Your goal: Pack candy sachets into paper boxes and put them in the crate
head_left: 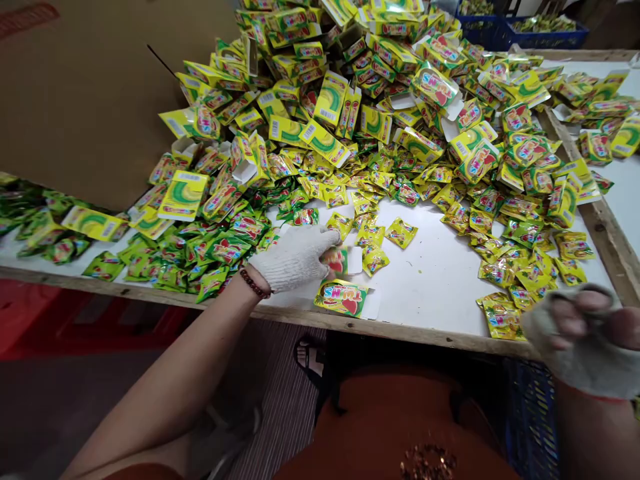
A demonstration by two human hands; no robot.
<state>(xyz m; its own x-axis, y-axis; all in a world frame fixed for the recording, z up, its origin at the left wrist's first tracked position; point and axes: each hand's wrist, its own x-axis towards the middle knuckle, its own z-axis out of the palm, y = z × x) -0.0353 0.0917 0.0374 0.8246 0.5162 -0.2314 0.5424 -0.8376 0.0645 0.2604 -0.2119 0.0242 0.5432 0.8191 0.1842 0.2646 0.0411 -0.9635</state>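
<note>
My left hand [295,259], in a white knit glove with a bead bracelet at the wrist, rests on the white table [430,273] and grips a small yellow-green carton [343,260] with its flap open. Another open carton [344,297] lies just in front of it near the table's edge. My right hand [580,337], in a fingerless glove, hovers off the table's front right corner with fingers curled; it is blurred and nothing shows in it. Small sachets [401,233] lie scattered between the hands.
A big heap of yellow-green cartons [350,100] and sachets covers the back of the table. A brown cardboard sheet [90,87] stands at the left. A wooden strip [600,227] borders the right. Blue crates [520,27] stand behind. A red crate [30,313] sits under the table.
</note>
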